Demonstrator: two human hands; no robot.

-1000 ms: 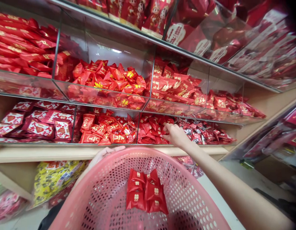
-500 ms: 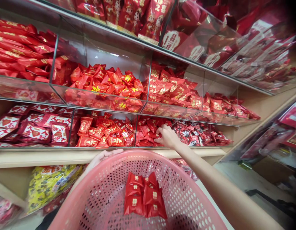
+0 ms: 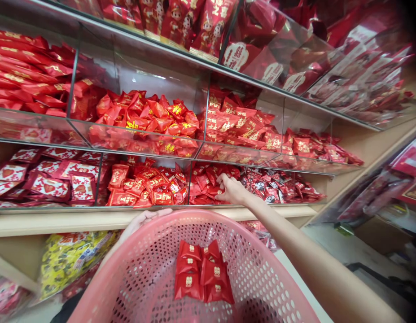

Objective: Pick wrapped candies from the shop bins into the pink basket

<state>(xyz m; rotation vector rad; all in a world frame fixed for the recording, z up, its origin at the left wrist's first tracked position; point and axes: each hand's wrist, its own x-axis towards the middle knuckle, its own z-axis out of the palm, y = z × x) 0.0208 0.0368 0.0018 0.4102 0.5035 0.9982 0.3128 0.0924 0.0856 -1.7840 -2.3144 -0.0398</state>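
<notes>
My right hand (image 3: 229,189) reaches into a lower-shelf compartment of small red wrapped packets (image 3: 201,186). Its thumb and forefinger are apart over the packets, and I see nothing held between them. Below it is a pink perforated plastic basket (image 3: 133,251), tilted toward the shelf. Several red packets with gold characters (image 3: 203,273) lie in two rows inside it. My left hand (image 3: 147,217) grips the far left side of the basket by the shelf edge; the rim partly hides its fingers.
Clear partitions (image 3: 204,107) divide the shelves into compartments of red packets. White-and-red heart-patterned packets (image 3: 51,179) fill the lower left. Under the shelf ledge (image 3: 59,223) sits a yellow bag (image 3: 71,258). A cardboard box (image 3: 379,233) stands on the floor at right.
My right hand has shifted slightly left over the red packets, its thumb and forefinger wider apart. The basket and left hand stay nearly in place.
</notes>
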